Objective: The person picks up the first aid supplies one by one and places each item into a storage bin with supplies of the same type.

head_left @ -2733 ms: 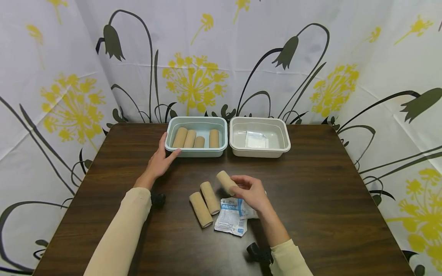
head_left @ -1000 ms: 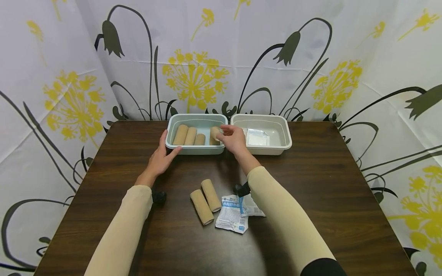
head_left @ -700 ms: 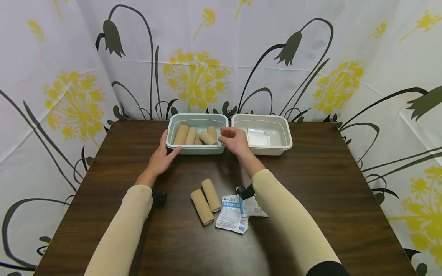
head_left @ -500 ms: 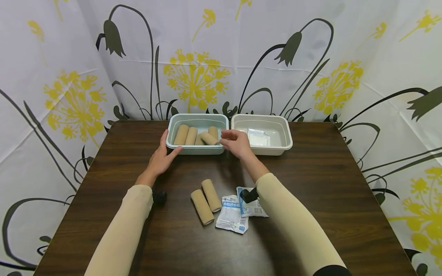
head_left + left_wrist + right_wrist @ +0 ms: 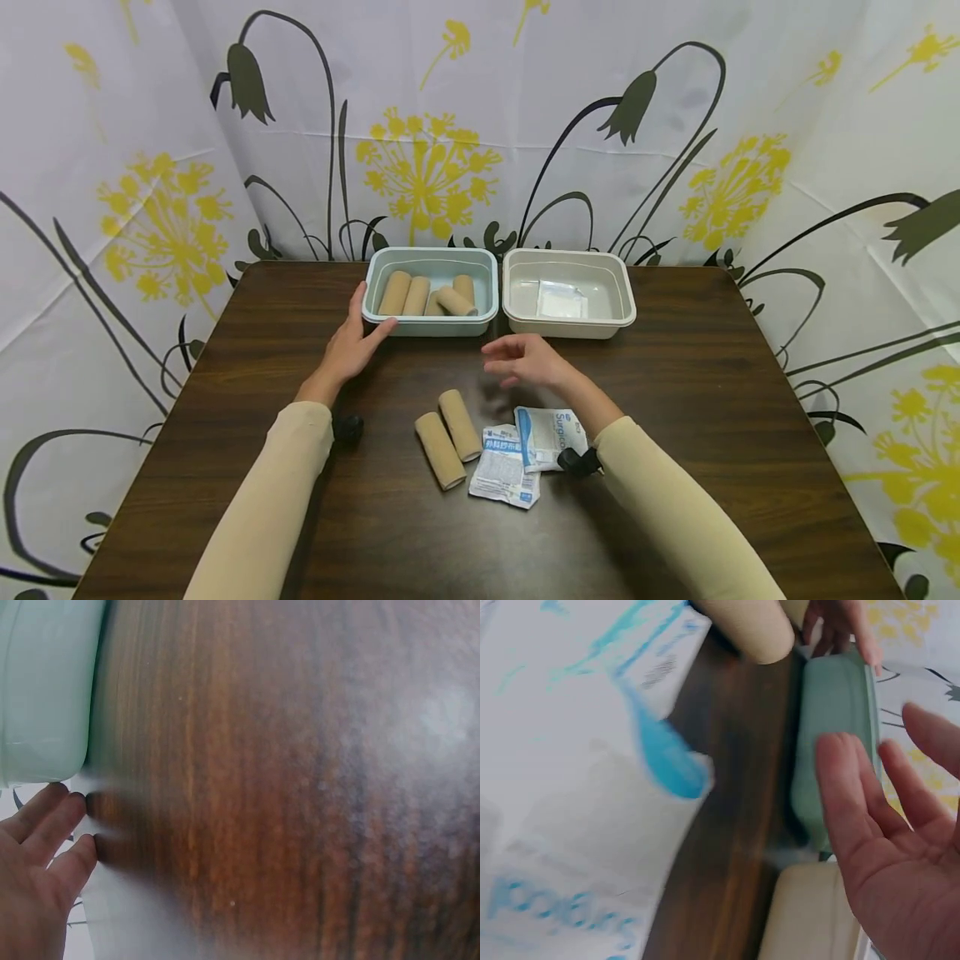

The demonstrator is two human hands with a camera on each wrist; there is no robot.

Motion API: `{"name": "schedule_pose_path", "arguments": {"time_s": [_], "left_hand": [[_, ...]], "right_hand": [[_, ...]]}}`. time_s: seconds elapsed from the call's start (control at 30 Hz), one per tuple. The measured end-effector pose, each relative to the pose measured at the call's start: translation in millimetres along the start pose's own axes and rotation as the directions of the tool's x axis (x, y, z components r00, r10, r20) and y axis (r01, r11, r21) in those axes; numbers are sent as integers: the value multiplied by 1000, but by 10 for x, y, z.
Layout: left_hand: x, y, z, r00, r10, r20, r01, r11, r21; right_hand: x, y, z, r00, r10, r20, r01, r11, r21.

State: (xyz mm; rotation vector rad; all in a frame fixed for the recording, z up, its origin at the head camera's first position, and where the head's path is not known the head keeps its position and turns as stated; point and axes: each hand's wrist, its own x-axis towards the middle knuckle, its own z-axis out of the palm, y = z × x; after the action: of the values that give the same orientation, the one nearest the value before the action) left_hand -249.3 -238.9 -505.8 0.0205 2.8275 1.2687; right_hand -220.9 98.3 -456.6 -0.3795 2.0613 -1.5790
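Observation:
My left hand (image 5: 347, 346) rests against the left front corner of a pale blue plastic bin (image 5: 431, 330), fingers straight along its side and thumb at the front rim. Several brown cardboard tubes lie in that bin; one tube (image 5: 456, 302) slants across a shorter one. Over the table, in front of the bins, hangs my right hand (image 5: 528, 360) with loosely bent fingers and nothing in it. Nearer to me two tubes (image 5: 439, 450) lie side by side. Right of them, two printed gauze packets (image 5: 504, 475) overlap; the right wrist view shows a packet (image 5: 570, 825) up close, blurred.
A cream bin (image 5: 570, 330) stands right of the blue one, with a clear and white packet (image 5: 561, 300) inside. Both bins sit at the back edge of the dark wooden table (image 5: 712, 400). A flowered curtain (image 5: 465, 192) hangs behind it.
My right hand carried a cardboard tube from the table into the blue bin and let it go on the other tubes. It has since drawn back toward me. The left hand stays at the bin.

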Motion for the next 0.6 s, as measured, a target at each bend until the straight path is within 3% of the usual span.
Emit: {"name": "schedule_pose_path", "arguments": {"time_s": [0.17,0.3,0.43,0.6], "left_hand": [[-8,-5,9,1000,1,1,-1,1000,-10],[-15,-8,1,1000,2,1,-2,1000,-15],[-14,7,-2,1000,7,5,-7,1000,-10],[-10,13,-1,1000,6,3,-6,1000,-7]], "right_hand": [[-149,135,30,986,60,157,-43,993,-108],[-215,168,112,968,79,237,-36,983,-178],[-243,192,224,971,14,237,58,954,-293],[-265,169,404,983,-20,185,106,877,-470]]}}
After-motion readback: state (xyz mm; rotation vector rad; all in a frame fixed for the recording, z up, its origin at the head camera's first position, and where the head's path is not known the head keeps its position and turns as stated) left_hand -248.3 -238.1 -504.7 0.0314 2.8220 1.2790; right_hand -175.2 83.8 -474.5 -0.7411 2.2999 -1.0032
